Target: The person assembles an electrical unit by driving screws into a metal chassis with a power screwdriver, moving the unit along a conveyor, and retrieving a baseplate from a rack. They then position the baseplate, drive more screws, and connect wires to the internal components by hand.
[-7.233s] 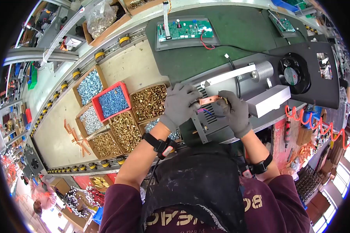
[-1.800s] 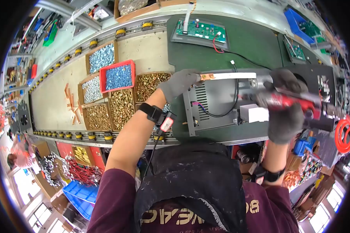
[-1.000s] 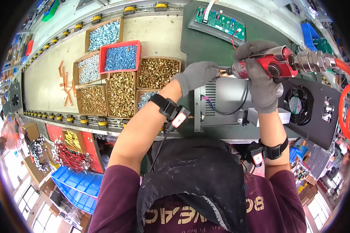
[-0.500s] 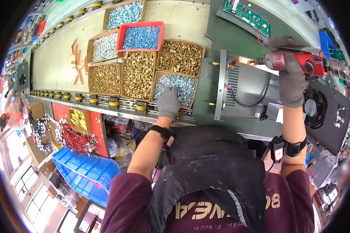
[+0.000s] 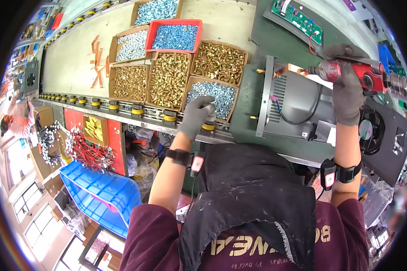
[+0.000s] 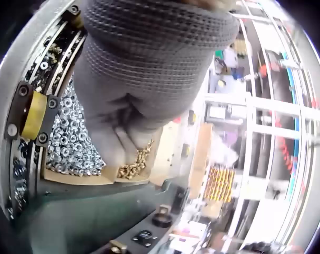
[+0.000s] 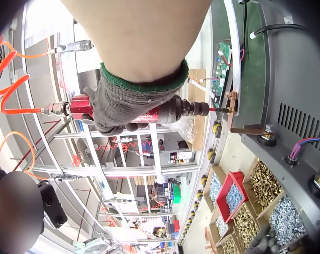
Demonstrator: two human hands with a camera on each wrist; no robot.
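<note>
My right hand (image 5: 349, 90) grips a red air screwdriver (image 5: 368, 77), held level. In the right wrist view its bit (image 7: 218, 110) meets the end of a copper strip (image 7: 244, 130), where a bolt sits. That strip joins the grey metal housing (image 5: 296, 106) to a white bar. My left hand (image 5: 196, 118), gloved like the right, is over the near edge of a cardboard box of silver flanged nuts (image 5: 221, 97). Its fingers bend together in the left wrist view, blurred, and I cannot tell whether a nut is between them.
Boxes of brass-coloured bolts (image 5: 169, 81) and a red tray of blue screws (image 5: 174, 36) stand beside the nuts. Loose copper strips (image 5: 97, 63) lie farther left. A circuit board (image 5: 298, 20) lies behind the housing, a fan panel (image 5: 380, 135) to its right. An orange hose (image 7: 17, 111) trails from the screwdriver.
Both hands held the copper strip at first. The right took up the screwdriver and brought it to the strip; the left let go, reached into the nuts and has drawn back slightly.
</note>
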